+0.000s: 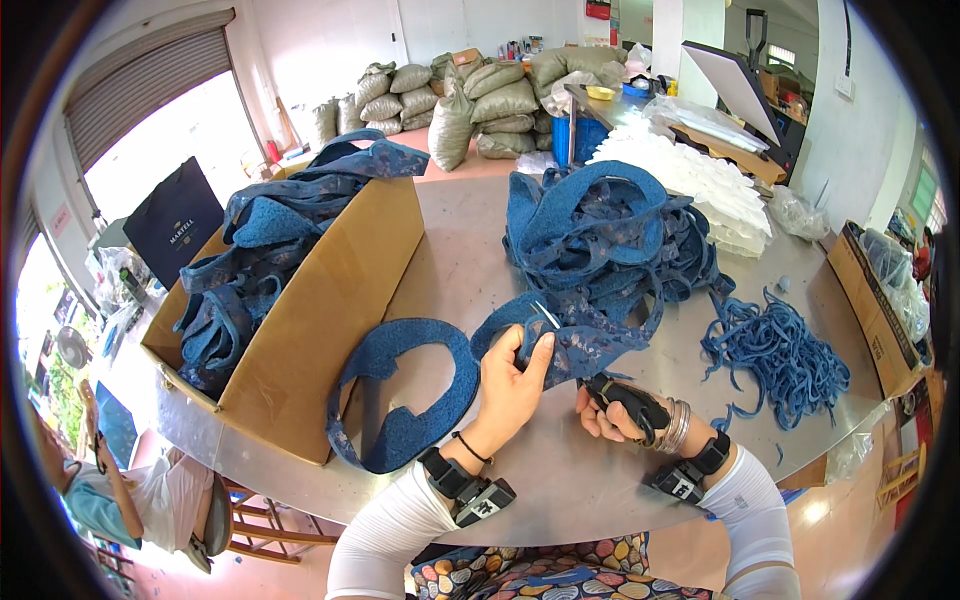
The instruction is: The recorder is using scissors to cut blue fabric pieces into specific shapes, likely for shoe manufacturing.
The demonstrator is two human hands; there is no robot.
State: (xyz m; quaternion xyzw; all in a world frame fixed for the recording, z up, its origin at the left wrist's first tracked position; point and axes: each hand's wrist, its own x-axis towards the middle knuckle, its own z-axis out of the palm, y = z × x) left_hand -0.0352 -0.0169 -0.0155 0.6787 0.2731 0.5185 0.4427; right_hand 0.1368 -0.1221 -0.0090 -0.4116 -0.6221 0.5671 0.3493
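Note:
My left hand pinches a blue patterned fabric strip between thumb and fingers. My right hand is closed on the black handles of a pair of scissors, just right of the strip. A short piece of bright metal, like a blade tip, shows above my left thumb; the fabric hides what lies between it and the handles. Beside my left wrist a curved, fuzzy blue strip loops over the table. Past my hands lies a large tangled pile of blue strips.
A cardboard box full of blue fabric strips stands at the left. Thin blue trimmings lie heaped at the right, near another carton. White padded sheets are stacked at the back right of the metal table. A person sits at far left.

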